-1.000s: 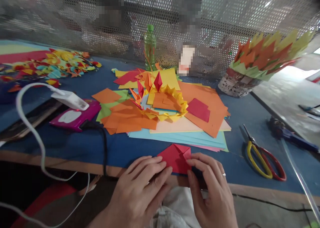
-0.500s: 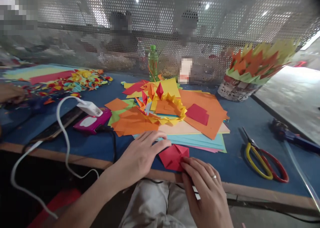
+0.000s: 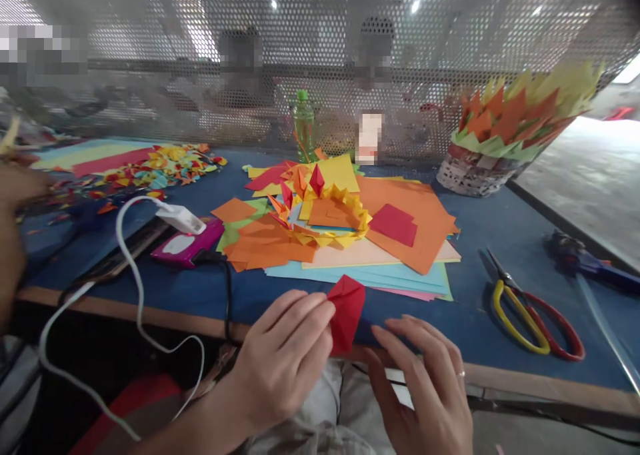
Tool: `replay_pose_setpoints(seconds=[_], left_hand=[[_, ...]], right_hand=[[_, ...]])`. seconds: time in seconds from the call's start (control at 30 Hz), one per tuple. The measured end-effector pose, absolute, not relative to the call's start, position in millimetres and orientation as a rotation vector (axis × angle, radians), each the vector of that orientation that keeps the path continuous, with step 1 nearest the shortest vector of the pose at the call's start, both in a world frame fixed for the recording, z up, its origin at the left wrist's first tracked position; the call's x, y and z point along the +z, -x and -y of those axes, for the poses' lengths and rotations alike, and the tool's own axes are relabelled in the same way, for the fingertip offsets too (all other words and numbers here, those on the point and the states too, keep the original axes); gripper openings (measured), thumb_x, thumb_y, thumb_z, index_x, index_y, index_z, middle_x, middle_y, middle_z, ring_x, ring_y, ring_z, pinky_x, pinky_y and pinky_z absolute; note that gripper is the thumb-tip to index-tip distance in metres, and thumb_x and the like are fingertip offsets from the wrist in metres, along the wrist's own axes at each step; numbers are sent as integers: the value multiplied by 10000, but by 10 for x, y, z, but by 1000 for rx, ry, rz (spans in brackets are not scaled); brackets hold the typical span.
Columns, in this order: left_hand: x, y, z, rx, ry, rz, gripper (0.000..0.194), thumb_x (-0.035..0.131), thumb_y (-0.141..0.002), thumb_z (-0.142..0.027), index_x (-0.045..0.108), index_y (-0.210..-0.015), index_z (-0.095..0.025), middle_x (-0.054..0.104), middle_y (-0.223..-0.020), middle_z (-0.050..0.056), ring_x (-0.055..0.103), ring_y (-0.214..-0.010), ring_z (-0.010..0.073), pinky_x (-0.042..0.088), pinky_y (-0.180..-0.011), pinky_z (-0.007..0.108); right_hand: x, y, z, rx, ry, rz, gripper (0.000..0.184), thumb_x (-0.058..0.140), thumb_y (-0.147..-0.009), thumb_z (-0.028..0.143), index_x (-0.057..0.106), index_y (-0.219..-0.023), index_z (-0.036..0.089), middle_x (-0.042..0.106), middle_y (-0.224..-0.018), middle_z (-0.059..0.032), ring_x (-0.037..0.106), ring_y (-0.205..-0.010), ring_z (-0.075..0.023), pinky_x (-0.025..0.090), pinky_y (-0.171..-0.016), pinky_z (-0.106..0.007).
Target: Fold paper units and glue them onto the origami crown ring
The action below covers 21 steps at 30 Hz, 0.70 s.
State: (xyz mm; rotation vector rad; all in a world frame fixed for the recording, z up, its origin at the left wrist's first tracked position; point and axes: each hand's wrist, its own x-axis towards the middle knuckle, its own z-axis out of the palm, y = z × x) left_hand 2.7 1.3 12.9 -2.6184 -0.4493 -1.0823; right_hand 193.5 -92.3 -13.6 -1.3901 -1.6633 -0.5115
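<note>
My left hand (image 3: 287,355) pinches the left side of a folded red paper (image 3: 347,314) at the front edge of the blue table. The paper is tilted up, with crease lines on its face; its left edge is hidden behind my fingers. Just to the right, my right hand (image 3: 425,375) is off the paper, its fingers apart and holding nothing. Beyond both hands, a yellow folded-paper ring (image 3: 345,238) with orange and red points lies on stacked coloured sheets (image 3: 400,280).
Scissors (image 3: 530,315) with yellow and red handles and a blue glue gun (image 3: 595,266) lie at right. A paper-filled basket (image 3: 467,172) stands behind. At left are a purple power bank (image 3: 187,247), white cable, phone, paper scraps (image 3: 170,165) and another person's arm (image 3: 15,208).
The red paper has been lifted and turned from lying flat. My left hand has moved onto it and grips it; my right hand has let go and its fingers have spread.
</note>
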Motion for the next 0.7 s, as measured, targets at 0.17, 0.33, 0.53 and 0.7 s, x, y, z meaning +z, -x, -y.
replay_pose_setpoints(seconds=[0.17, 0.33, 0.53, 0.7], left_hand=[[59, -157, 136, -1141, 2667, 569, 175, 534, -859, 64, 647, -846, -68, 725, -1014, 162, 680, -1005, 275, 561, -952, 457], [36, -221, 115, -1137, 2745, 574, 193, 525, -859, 62, 652, -861, -84, 736, -1006, 139, 684, -982, 244, 567, -970, 446], [67, -196, 166, -1181, 2644, 575, 222, 502, -904, 23, 699, -964, -60, 737, -990, 140, 675, -1014, 247, 525, -995, 450], [141, -214, 187, -1210, 2561, 631, 249, 492, -939, -4, 719, -988, -93, 736, -991, 101, 642, -1054, 213, 448, -1080, 404]], right_hand=[[-205, -1981, 914, -468, 1319, 1730, 133, 686, -928, 133, 742, -1028, 201, 664, -1023, -68, 613, -1061, -224, 468, -912, -411], [-218, -2047, 916, -446, 1336, 1686, 121, 663, -932, 113, 740, -964, 200, 700, -968, -58, 634, -1042, -222, 477, -894, -412], [-91, -2066, 1010, -467, 1357, 1582, 183, 705, -847, 29, 717, -947, 182, 706, -908, -42, 662, -955, -190, 525, -855, -381], [-104, -2086, 991, -443, 1360, 1592, 253, 696, -830, 19, 724, -1024, 179, 723, -941, -55, 661, -976, -206, 530, -857, -393]])
